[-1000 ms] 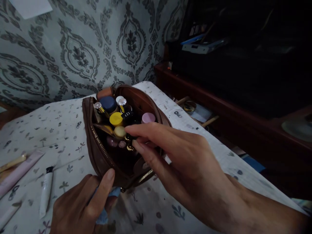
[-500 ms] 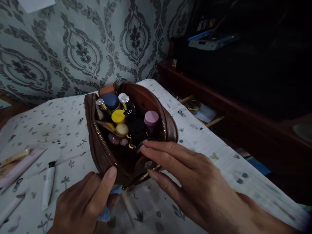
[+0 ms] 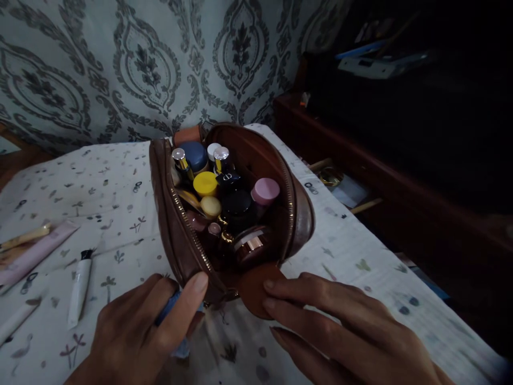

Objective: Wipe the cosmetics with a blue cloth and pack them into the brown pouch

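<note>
A brown leather makeup bag (image 3: 172, 235) stands unzipped on the cloth. Crowded inside are a yellow-lidded jar (image 3: 206, 184), a blue rounded item (image 3: 193, 156), a pink-lidded container (image 3: 265, 191), a black round lid (image 3: 237, 203) and silver-topped tubes. A dark round jar with a shiny band (image 3: 251, 243) lies near the front. My left hand (image 3: 140, 326) is closed around a crumpled blue cloth (image 3: 180, 348), its thumb against the bag's front left edge. My right hand (image 3: 336, 326) has its fingers stretched out, fingertips resting on the round brown flap (image 3: 256, 294), thumb apart below.
On the left of the patterned tablecloth (image 3: 120, 182) lie a white tube with a black cap (image 3: 80, 289), a pink tube (image 3: 44, 254) and another pale tube (image 3: 18, 326). Patterned wallpaper (image 3: 148, 69) rises behind. Dark red furniture (image 3: 320, 133) stands at the right.
My right hand has moved out of the bag's front, toward me, and the flap is turned outward. The dark banded jar now shows inside. The view has shifted slightly.
</note>
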Available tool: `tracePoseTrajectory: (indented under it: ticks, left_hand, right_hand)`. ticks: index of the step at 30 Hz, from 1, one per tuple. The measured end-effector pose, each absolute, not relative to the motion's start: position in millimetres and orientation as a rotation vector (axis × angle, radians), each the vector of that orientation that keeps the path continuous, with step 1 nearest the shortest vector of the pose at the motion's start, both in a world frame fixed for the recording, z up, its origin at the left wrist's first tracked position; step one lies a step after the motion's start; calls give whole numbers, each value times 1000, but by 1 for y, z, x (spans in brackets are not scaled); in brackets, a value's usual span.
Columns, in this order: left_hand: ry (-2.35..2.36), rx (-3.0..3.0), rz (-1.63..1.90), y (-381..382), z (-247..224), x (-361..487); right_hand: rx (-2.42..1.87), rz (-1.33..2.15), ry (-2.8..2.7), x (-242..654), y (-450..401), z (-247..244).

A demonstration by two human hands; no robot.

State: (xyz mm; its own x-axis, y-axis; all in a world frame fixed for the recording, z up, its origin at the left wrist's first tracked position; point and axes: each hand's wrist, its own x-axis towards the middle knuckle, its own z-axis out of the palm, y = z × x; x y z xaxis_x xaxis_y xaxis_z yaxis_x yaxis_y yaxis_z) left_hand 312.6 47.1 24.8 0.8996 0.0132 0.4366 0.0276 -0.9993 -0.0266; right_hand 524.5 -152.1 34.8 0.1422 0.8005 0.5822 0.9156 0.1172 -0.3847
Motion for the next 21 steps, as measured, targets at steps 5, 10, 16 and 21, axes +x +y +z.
tracePoseTrajectory:
  ticks: [5,10,16,21]
  left_hand:
    - [-80,-2940,-751,40,27,320]
    - [-107,-2955,-905,32,22,324]
    - [-143,-3089,-694,28,2,296]
    - [-209,-3212,-231,29,-7,264]
  right_hand:
    - [-1688,-252,-1635,515,-151,36]
    - [-1700,-240,-1651,509,-151,37]
    - [-1685,-279,-1551,498,-142,37]
    - [-1695,-406,-1516,480,-132,34]
